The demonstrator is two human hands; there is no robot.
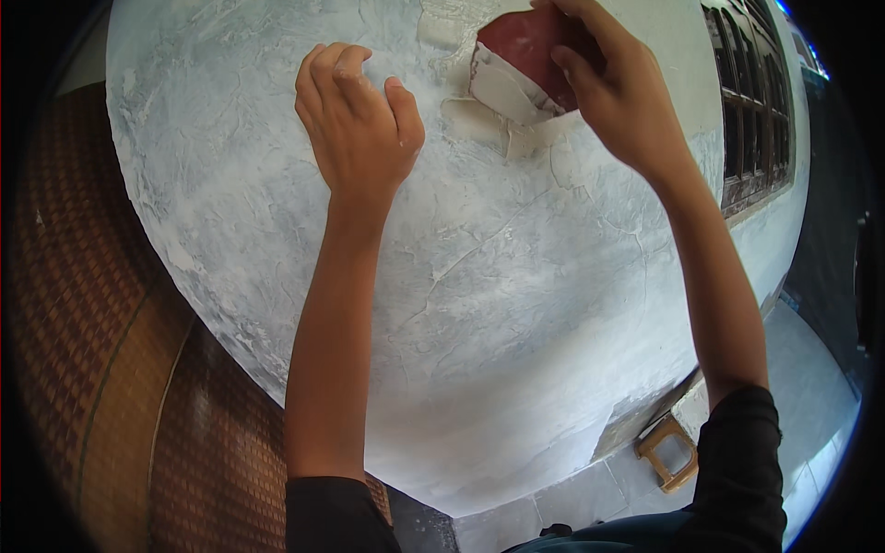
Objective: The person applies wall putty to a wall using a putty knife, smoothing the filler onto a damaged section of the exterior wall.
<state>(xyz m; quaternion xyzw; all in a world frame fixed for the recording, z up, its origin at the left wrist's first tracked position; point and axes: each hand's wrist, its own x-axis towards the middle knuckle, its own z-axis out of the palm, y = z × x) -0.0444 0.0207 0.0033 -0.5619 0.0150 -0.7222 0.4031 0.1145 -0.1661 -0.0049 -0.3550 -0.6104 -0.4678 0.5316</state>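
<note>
Pale, textured plaster covers the wall (498,304), which has fine cracks and thicker off-white patches (470,124) near the top. My right hand (604,101) grips a red flat plastic scraper (525,46) with white paste along its lower edge, held at those patches. Left of it, my left hand (359,120) is on or just over the wall, empty, its fingers loosely bent and the thumb apart. Whether the fingertips touch the plaster is hard to tell.
A dark window with bars (756,111) is at upper right. Low at the right stands a brown stool (664,461) with a pale object on it, on grey floor tiles (572,493). Brown woven-patterned panels (74,323) fill the left side beyond the wall's edge.
</note>
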